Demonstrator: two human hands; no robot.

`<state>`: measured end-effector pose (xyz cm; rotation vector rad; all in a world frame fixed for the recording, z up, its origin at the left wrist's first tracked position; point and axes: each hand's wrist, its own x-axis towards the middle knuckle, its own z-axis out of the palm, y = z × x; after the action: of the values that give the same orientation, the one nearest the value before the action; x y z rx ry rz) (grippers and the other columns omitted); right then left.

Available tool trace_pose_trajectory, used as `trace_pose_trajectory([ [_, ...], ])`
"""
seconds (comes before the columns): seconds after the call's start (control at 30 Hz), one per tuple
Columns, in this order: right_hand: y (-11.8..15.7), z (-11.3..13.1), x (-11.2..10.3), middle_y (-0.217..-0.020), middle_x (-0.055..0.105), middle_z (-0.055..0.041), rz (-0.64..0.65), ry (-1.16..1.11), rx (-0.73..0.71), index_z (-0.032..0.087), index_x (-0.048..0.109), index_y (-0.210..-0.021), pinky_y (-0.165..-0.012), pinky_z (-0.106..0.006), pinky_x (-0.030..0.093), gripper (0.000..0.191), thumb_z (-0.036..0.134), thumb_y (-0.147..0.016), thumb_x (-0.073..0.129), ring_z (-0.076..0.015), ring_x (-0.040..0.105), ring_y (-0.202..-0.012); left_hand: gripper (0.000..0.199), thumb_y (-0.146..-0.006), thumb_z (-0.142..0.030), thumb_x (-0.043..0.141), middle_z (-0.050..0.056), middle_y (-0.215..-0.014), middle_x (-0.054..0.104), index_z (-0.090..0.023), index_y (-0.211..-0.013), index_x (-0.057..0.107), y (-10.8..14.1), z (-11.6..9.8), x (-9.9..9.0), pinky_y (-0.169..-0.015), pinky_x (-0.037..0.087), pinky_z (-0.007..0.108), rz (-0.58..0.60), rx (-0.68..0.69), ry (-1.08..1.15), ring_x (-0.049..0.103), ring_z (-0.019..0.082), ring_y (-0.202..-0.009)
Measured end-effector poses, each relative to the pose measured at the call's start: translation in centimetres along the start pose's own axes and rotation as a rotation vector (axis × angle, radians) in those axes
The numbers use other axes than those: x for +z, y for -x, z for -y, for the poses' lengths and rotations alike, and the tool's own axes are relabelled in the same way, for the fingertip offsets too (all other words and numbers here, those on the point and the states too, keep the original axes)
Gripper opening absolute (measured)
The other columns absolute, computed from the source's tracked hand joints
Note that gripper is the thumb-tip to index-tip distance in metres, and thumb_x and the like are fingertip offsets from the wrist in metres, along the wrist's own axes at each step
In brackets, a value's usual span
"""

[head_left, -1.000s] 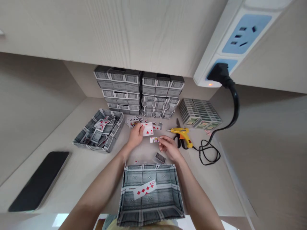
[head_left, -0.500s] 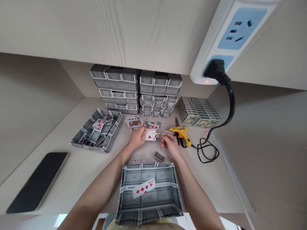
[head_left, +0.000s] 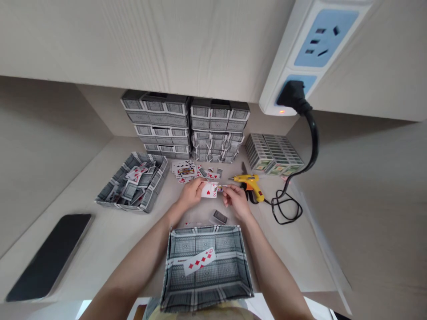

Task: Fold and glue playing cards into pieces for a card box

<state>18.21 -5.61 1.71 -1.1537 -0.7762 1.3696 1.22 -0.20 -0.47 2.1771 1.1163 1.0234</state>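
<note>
My left hand (head_left: 191,194) is closed on a white playing card (head_left: 208,191), a two of hearts. My right hand (head_left: 237,200) pinches a small, narrow piece of face card (head_left: 219,188), which meets the playing card's right edge; whether the two are joined I cannot tell. Just below the hands lies a small dark card-back piece (head_left: 220,216). Closest to my body, between my forearms, is an open box made of grey-backed cards (head_left: 247,271), with a cut diamond card (head_left: 199,262) inside.
Two stacks of card boxes (head_left: 163,118) stand at the back, with loose cards (head_left: 184,170) before them. A yellow glue gun (head_left: 251,181) lies right of my hands, corded to a power strip (head_left: 283,84). At left are a card-filled box (head_left: 155,189) and a phone (head_left: 50,255).
The whole view has shifted slightly left. Both hands keep their grip, and the card between them has turned only a little.
</note>
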Motion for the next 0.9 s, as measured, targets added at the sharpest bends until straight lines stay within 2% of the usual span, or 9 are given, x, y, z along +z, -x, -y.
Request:
trace_pose_trajectory([
  [0.13,0.1,0.2,0.0,-0.043,0.046,0.0059,-0.015,0.026,-0.016,0.018,0.046,-0.056,-0.031,-0.019,0.028,0.025,0.034,-0.064,0.063,-0.0057,0.039,-0.032,0.020,-0.081,-0.028,0.042,0.006,-0.076,0.063,-0.016,-0.085,0.058,0.0,-0.4,0.1,-0.065,0.045,0.027,0.026,-0.090,0.197,0.058,0.016,-0.070],
  [0.27,0.1,0.4,-0.1,-0.041,0.046,0.0063,-0.049,0.072,-0.060,0.018,0.046,-0.056,-0.032,-0.020,0.030,0.025,0.035,-0.063,0.063,-0.0061,0.039,-0.031,0.023,-0.068,-0.022,0.053,0.009,-0.088,0.067,-0.014,-0.088,0.063,-0.2,-0.5,-0.1,-0.074,0.047,0.030,0.140,-0.134,0.534,0.061,0.019,-0.081],
  [0.37,0.0,0.3,-0.1,-0.037,0.046,0.0067,-0.042,0.119,-0.089,0.019,0.046,-0.057,-0.032,-0.020,0.030,0.026,0.037,-0.064,0.062,-0.0064,0.037,-0.030,0.032,-0.065,-0.022,0.050,0.009,-0.092,0.068,-0.014,-0.091,0.066,-0.4,-0.4,-0.3,-0.075,0.047,0.033,0.253,-0.231,0.742,0.062,0.022,-0.085],
  [0.47,0.0,0.0,0.1,-0.036,0.047,0.0065,-0.031,0.144,-0.108,0.019,0.046,-0.058,-0.032,-0.021,0.030,0.026,0.039,-0.065,0.061,-0.0065,0.036,-0.028,0.035,-0.069,-0.029,0.045,0.011,-0.088,0.069,-0.011,-0.087,0.069,-0.6,-0.3,0.0,-0.070,0.049,0.035,0.256,-0.369,0.917,0.063,0.024,-0.081],
  [0.57,0.1,-0.2,0.1,-0.036,0.047,0.0063,-0.027,0.185,-0.118,0.019,0.047,-0.059,-0.032,-0.021,0.029,0.028,0.042,-0.067,0.060,-0.0066,0.036,-0.028,0.032,-0.072,-0.036,0.051,0.011,-0.084,0.069,-0.011,-0.082,0.069,-0.8,-0.5,0.3,-0.067,0.049,0.034,0.200,-0.468,0.862,0.063,0.022,-0.076],
  [0.67,0.1,-0.2,0.1,-0.037,0.046,0.0066,-0.016,0.236,-0.136,0.019,0.048,-0.060,-0.033,-0.022,0.026,0.029,0.045,-0.068,0.059,-0.0066,0.034,-0.029,0.029,-0.067,-0.036,0.063,0.007,-0.082,0.069,-0.014,-0.084,0.068,-1.0,-0.7,0.5,-0.064,0.048,0.028,0.197,-0.435,0.726,0.062,0.018,-0.072],
  [0.8,0.1,-0.4,0.1,-0.040,0.044,0.0071,0.000,0.303,-0.187,0.019,0.049,-0.062,-0.037,-0.022,0.027,0.030,0.046,-0.070,0.058,-0.0066,0.036,-0.033,0.044,-0.066,-0.034,0.066,0.003,-0.071,0.067,-0.014,-0.105,0.059,-1.3,-0.6,0.4,-0.057,0.045,0.023,0.260,-0.388,0.737,0.060,0.013,-0.062],
  [0.9,0.1,-0.7,0.2,-0.041,0.044,0.0070,0.000,0.330,-0.215,0.019,0.050,-0.064,-0.040,-0.022,0.029,0.029,0.046,-0.072,0.057,-0.0070,0.037,-0.035,0.044,-0.064,-0.033,0.067,0.003,-0.068,0.065,-0.013,-0.102,0.059,-1.3,-0.6,0.3,-0.056,0.044,0.023,0.268,-0.400,0.754,0.059,0.013,-0.060],
])
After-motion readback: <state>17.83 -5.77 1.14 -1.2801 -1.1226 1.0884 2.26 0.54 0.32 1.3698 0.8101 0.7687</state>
